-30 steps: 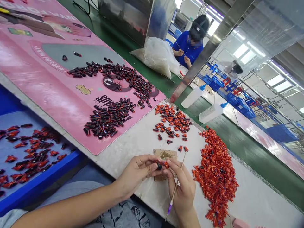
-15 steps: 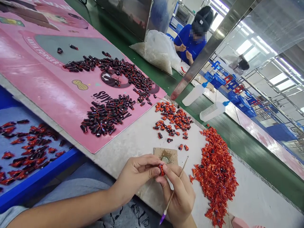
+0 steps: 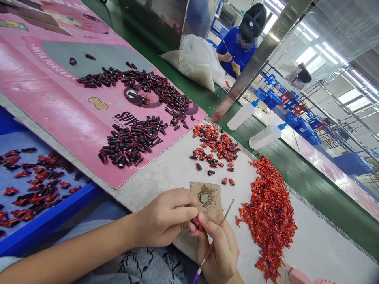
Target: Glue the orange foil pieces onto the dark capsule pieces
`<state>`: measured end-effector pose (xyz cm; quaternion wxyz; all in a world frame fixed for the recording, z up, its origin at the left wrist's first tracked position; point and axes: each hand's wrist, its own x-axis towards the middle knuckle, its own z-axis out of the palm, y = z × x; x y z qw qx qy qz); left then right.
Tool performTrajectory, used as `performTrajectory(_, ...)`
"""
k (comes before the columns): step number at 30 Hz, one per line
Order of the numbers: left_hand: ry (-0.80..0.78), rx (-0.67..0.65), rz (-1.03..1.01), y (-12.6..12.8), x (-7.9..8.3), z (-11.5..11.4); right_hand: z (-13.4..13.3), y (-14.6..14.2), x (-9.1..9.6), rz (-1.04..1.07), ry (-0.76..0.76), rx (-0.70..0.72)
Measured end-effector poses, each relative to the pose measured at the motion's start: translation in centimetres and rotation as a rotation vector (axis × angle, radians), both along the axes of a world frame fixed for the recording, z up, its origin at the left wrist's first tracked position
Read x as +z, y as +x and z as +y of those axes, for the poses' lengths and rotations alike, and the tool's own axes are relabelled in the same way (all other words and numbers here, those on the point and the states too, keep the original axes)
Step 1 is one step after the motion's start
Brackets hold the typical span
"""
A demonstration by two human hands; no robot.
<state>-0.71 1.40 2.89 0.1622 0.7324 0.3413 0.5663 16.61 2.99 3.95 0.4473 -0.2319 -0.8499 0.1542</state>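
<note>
A small red and black plastic piece (image 3: 197,223) is pinched between the fingertips of both my hands, over the table's near edge. My left hand (image 3: 167,217) closes on it from the left, its fingers bent. My right hand (image 3: 217,244) grips it with thumb and fingers. A thin wooden stick (image 3: 227,213) with a purple lower end also lies across my right hand, held slantwise in it. Just beyond my fingertips, a bottle cap (image 3: 204,198) sits on a piece of brown cardboard (image 3: 217,193) speckled with dark spots.
Red pieces form a large heap (image 3: 272,221) on the right. Red and black pieces (image 3: 217,144) lie beyond the cardboard; black ones (image 3: 130,142) cover the pink sheet (image 3: 59,98). A blue tray (image 3: 47,223) stands left. Two white bottles (image 3: 242,116) and a person (image 3: 237,47) are farther back.
Both hands have shifted slightly left and down with the piece, and my left fingers have curled more over it. The bottle cap now shows fully.
</note>
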Motion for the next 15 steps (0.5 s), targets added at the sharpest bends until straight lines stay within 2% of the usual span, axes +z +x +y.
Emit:
performTrajectory(5,0.073,0.008,0.231,-0.2,0.7,0.2,0.1,0.3,-0.3,-0.028,-0.049,0.07)
performTrajectory(12,0.106,-0.016,0.227,0.3,0.1,0.1,0.5,0.6,0.9,-0.07,-0.135,0.105)
performTrajectory(15,0.134,0.017,0.224,0.5,-0.2,0.1,0.6,0.7,1.0,-0.025,-0.192,0.147)
